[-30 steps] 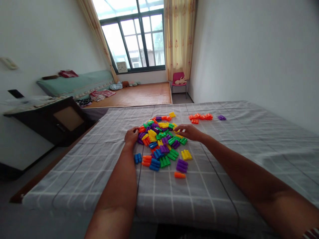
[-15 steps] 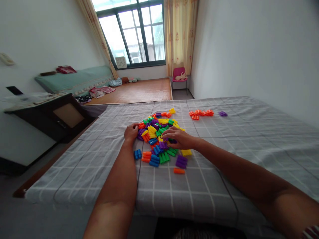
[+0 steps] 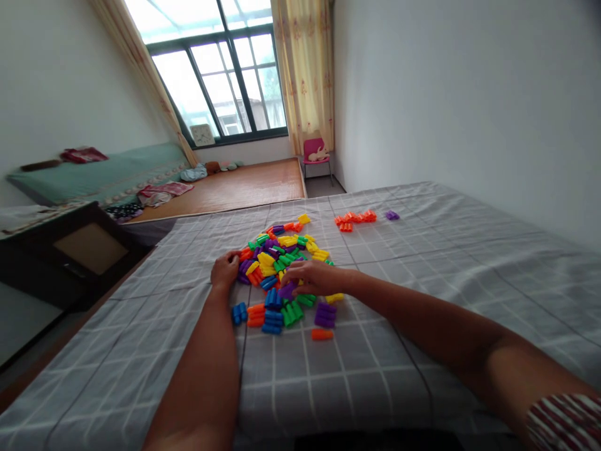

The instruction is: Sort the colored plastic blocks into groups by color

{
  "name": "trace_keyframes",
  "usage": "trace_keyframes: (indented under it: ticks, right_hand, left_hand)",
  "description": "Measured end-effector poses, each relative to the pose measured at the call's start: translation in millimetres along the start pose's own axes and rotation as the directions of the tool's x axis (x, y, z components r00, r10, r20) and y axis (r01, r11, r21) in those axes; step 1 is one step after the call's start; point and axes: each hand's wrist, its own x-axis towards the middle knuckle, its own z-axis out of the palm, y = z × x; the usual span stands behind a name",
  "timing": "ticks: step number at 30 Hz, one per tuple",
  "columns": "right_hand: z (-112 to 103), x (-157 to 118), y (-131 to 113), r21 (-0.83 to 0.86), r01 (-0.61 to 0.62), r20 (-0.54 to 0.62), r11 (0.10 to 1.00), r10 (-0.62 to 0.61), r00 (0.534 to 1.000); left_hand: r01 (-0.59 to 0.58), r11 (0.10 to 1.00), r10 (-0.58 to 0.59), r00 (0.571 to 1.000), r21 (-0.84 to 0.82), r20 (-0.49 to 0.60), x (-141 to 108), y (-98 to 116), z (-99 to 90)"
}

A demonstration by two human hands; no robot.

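Note:
A pile of ribbed plastic pieces in yellow, green, purple, orange and blue lies on the grey checked cloth (image 3: 370, 363). My left hand (image 3: 225, 270) rests at the pile's left edge, its fingers curled together by an orange piece (image 3: 245, 254); what they hold, if anything, is hidden. Over the right part of the pile, my right hand (image 3: 312, 277) has its fingertips closed on a purple piece (image 3: 288, 290). Nearer the front lie a green piece (image 3: 292, 314), a purple piece (image 3: 325, 315) and a single orange piece (image 3: 322, 334).
Farther back on the cloth sit a cluster of orange pieces (image 3: 355, 218) and a purple piece (image 3: 392, 215). Beyond are a low bed (image 3: 253, 181), a pink chair (image 3: 315, 149) and a window. A dark cabinet (image 3: 84, 250) stands at the left.
The view has shifted, so the pile appears lower and further left. My right hand has come slightly nearer the front of the pile, at the purple piece. My left hand stays at the left edge.

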Motion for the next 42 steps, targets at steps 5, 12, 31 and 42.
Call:
trace_keyframes:
  ticks: [5, 12, 31, 42]
  right_hand:
    - [-30, 0, 15, 0.155, -0.111, -0.283, 0.982, 0.152, 0.947]
    - [-141, -77, 127, 0.501, -0.478, -0.604, 0.722, 0.687, 0.405]
    - [-173, -265, 213, 0.172, -0.952, -0.722, 0.253, 0.69, 0.053]
    - [-169, -244, 201, 0.083, -0.985, -0.539, 0.149, 0.838, 0.081]
  left_hand:
    - [0.008, 1.0, -0.008, 1.0, 0.03, -0.003, 2, -2, -0.6]
    - [-0.011, 0.999, 0.012, 1.0, 0.039, -0.012, 4, -3, -0.8]
    - [-0.029, 0.999, 0.029, 0.999, 0.036, -0.014, 6, -5, -4.4]
    - [-0.037, 0.999, 0.038, 0.999, 0.033, -0.026, 11, -8, -0.7]
